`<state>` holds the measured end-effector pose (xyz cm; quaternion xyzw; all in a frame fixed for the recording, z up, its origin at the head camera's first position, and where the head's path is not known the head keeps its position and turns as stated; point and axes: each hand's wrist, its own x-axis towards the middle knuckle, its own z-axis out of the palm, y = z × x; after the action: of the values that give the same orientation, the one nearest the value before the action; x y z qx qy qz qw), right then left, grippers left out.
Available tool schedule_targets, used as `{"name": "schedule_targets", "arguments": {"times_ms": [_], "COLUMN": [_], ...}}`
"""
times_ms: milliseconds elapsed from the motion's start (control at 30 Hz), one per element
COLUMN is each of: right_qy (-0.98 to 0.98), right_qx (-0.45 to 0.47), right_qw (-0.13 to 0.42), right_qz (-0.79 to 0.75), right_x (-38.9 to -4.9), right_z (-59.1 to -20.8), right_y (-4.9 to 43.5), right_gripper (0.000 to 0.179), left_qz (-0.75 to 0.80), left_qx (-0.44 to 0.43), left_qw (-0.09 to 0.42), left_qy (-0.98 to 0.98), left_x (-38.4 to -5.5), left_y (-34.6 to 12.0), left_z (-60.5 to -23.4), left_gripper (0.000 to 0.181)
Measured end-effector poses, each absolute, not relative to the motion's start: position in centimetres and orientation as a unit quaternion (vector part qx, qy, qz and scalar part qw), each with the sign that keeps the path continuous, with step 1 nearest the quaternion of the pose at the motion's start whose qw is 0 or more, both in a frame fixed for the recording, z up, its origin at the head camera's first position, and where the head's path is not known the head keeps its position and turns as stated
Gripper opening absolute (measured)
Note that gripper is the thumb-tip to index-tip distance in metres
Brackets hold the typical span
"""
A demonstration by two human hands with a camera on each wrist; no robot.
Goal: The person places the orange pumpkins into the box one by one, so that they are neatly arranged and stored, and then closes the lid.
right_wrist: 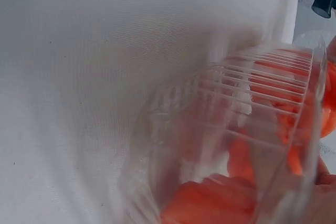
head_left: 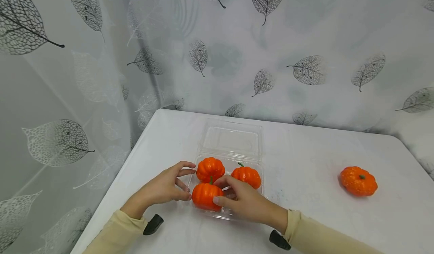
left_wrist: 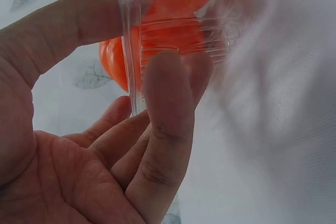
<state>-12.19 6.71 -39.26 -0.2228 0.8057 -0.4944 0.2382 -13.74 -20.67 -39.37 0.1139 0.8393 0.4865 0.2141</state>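
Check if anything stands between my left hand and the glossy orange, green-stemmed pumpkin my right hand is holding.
Yes: the clear, ribbed plastic container. Its thin side wall stands between at least one fingertip of your left hand and the orange pumpkin. Nothing else visible is in between.

A clear ribbed plastic container [head_left: 217,216] lies open, its hinged lid [head_left: 232,141] laid back from the far edge. In the container's near-left corner is a glossy orange pumpkin [head_left: 204,196], lobed, green stem pointing toward the lid.
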Motion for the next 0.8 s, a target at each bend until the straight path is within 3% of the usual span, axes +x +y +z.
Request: {"name": "schedule_targets", "arguments": {"times_ms": [800], "right_qy": [0.812], "right_qx": [-0.269], "right_qw": [0.236], "right_qz": [-0.461], "right_x": [-11.3], "right_z": [-38.8], "right_y": [7.8], "right_gripper": [0.066], "left_qz": [0.488], "left_qx": [0.139], "left_qw": [0.224], "left_qy": [0.832], "left_x": [-13.4], "left_y": [-20.9], "left_z": [-38.9], "left_gripper": [0.079]}}
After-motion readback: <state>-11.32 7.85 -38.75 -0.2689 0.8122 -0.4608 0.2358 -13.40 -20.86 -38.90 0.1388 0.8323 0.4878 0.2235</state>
